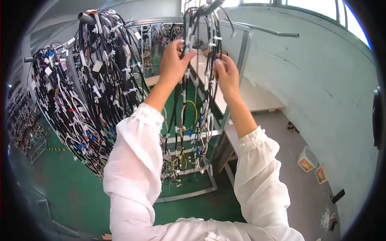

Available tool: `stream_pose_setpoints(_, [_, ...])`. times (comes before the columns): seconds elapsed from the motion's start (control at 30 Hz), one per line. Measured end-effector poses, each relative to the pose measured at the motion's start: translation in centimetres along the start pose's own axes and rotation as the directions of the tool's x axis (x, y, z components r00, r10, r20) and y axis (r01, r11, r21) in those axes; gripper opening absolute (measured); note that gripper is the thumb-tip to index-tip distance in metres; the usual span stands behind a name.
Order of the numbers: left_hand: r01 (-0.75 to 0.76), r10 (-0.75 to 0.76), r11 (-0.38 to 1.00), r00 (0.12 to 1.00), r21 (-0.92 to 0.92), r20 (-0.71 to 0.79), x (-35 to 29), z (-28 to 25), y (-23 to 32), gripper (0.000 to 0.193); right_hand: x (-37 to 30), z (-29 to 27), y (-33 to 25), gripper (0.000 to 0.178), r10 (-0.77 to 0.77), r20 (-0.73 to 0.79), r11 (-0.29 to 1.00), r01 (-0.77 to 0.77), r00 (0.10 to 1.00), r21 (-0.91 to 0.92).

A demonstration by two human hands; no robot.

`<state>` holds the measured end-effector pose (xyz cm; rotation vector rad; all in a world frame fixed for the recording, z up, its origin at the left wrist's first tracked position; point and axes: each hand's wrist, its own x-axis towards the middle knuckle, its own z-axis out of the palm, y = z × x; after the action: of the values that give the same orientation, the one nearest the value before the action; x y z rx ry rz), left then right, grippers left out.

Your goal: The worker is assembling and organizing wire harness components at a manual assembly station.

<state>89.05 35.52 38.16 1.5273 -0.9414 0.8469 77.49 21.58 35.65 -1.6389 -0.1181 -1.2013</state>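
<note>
A bundle of black wire harnesses (208,76) with white tape and connectors hangs from a grey bar (212,7) in front of me. My left hand (174,61) is raised to the bundle's left side, with its fingers and thumb curled about the upper cables. On the other side, my right hand (227,72) pinches cables at the right edge, close to a small blue spot. What lies inside that pinch is partly hidden. Lower down, the strands spread out, with a yellow wire loop (195,110) and blue connectors among them.
To the left, a large mass of wire harnesses (106,60) hangs on another rack bar. A metal frame (243,50) and pale tabletop (257,96) stand behind the bundle at right. Another bar (281,34) sticks out toward the wall. Boxes (306,160) sit on the floor.
</note>
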Motion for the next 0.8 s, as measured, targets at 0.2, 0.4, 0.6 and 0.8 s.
stream_pose_setpoints(0.2, [-0.030,0.021,0.988,0.998,0.152,0.059,3.9,-0.6,-2.4,0.046,8.5,-1.1,-8.7,0.021,-0.063,-0.080,0.986,0.075,0.995,0.150])
stream_pose_setpoints(0.4, [-0.138,0.111,0.983,0.973,-0.124,-0.204,6.6,-9.4,5.2,0.029,7.1,-4.2,-25.4,0.029,-0.256,0.079,0.965,0.250,0.963,0.077])
stream_pose_setpoints(0.6, [0.182,0.268,0.509,0.895,-0.841,0.356,-1.2,-10.0,13.8,0.034,-5.6,-16.1,-23.5,0.031,-0.257,-0.139,0.890,0.178,0.957,-0.420])
stream_pose_setpoints(0.8, [0.395,0.399,0.458,0.709,-0.797,0.581,-6.0,-3.6,22.4,0.034,-28.2,-27.1,-15.7,0.023,0.520,0.236,0.852,-0.476,0.821,-0.219])
